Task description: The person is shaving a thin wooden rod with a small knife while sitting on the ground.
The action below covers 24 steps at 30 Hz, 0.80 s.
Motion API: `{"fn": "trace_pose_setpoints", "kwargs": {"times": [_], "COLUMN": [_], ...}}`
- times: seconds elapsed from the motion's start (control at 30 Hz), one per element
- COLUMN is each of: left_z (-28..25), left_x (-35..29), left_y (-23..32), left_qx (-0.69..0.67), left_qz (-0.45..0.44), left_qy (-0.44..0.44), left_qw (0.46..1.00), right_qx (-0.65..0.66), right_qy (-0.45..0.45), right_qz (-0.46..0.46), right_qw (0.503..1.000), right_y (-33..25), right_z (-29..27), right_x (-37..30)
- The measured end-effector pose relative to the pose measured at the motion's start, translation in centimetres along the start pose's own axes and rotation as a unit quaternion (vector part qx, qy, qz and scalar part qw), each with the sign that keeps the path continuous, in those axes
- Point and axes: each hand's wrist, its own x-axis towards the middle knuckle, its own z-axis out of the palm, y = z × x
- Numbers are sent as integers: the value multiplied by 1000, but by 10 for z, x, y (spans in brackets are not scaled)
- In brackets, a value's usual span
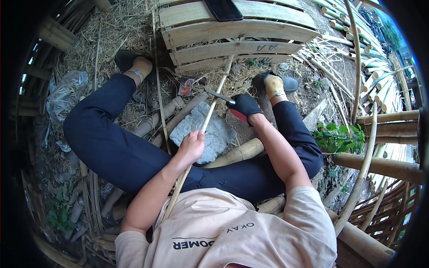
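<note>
My bare left hand is closed round a long, pale bamboo strip. The strip slants from the slatted wooden crate in front of me down across my lap to my shirt. In a black and red glove, my right hand grips a knife by its handle. The blade points left and lies across the strip, above my left hand; whether its edge bites in cannot be told. Below the strip, between my legs, sits a rough grey stone.
A dark phone lies on the crate. Bamboo poles lie on the ground under my legs, and many cut poles are stacked at the far right. Dry straw and a clear plastic bag are at the left.
</note>
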Motion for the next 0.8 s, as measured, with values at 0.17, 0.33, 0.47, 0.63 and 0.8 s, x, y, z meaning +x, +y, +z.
{"fn": "trace_pose_setpoints", "kwargs": {"times": [0.17, 0.33, 0.47, 0.63, 0.8], "left_z": [-5, -3, 6, -15, -3], "left_x": [6, 3, 8, -7, -2], "left_y": [-15, -7, -19, 2, -8], "left_qx": [-63, -43, -20, -201, -167], "left_qz": [-67, -40, 27, -125, -112], "left_qy": [-35, -28, -15, -102, -102], "left_qw": [995, 998, 999, 966, 974], "right_qx": [-37, -51, -20, -59, -19], "right_qy": [20, 10, 45, 0, 64], "right_qz": [3, -119, 4, -103, 24], "right_qw": [999, 991, 999, 993, 997], "right_y": [-30, -20, -2, -32, 5], "right_z": [-5, 4, 3, -5, -2], "right_x": [-11, -12, -2, -15, 3]}}
